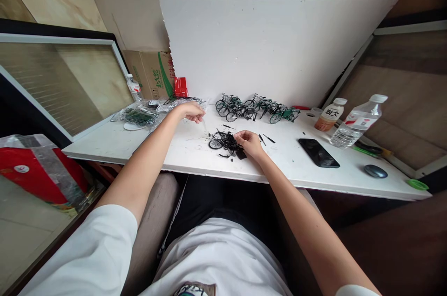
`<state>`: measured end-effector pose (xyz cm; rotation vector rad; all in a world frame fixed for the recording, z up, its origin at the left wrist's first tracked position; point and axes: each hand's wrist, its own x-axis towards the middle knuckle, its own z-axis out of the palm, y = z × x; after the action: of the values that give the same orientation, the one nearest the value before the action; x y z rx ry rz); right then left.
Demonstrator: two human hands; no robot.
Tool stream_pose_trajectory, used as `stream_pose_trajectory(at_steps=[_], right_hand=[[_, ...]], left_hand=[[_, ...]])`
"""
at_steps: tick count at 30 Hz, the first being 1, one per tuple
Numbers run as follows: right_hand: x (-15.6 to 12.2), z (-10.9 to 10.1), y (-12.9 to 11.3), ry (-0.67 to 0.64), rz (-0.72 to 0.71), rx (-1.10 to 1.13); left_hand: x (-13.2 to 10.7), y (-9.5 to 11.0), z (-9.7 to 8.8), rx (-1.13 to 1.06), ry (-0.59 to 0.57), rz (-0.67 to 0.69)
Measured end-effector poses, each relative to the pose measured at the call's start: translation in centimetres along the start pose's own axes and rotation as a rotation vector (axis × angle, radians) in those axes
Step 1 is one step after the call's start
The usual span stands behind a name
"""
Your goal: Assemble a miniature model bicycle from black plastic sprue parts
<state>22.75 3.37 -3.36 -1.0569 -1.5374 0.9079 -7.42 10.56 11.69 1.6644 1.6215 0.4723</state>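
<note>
My left hand (193,112) is raised over the table left of the black parts, fingers pinched together. A thin, see-through piece that looks like a small clear plastic bag (206,123) hangs from its fingertips, with tiny dark bits below. My right hand (248,143) is closed at the right side of a heap of black miniature bicycle parts (226,141); what lies between its fingers is hidden. A spoked wheel (215,144) shows at the heap's left end. Short black sticks (268,139) lie just right of this hand.
Several miniature bicycles (240,112) stand behind the heap, before a white board (279,44). Plastic-wrapped green parts (139,116) lie at left. On the right are a phone (318,152), a drink bottle (330,116), a water bottle (359,123) and a dark mouse (375,171).
</note>
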Motion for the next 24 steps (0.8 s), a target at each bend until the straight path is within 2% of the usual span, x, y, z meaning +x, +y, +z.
stream_pose_trajectory(at_steps=[6,10,19,24], right_hand=[[0.0,0.0,-0.2,-0.014,0.028,0.038],[-0.1,0.1,-0.4,-0.011,-0.009,0.006],[-0.3,0.1,-0.5,-0.015,0.000,-0.043],[-0.4,0.1,-0.6,-0.015,-0.038,-0.041]], left_hand=[[-0.1,-0.1,0.3,-0.004,0.037,0.009],[-0.6,0.3,0.9,0.001,0.055,0.036],[0.1,-0.1,0.5,-0.015,0.021,0.067],[0.0,-0.8,0.1,-0.054,-0.067,0.091]])
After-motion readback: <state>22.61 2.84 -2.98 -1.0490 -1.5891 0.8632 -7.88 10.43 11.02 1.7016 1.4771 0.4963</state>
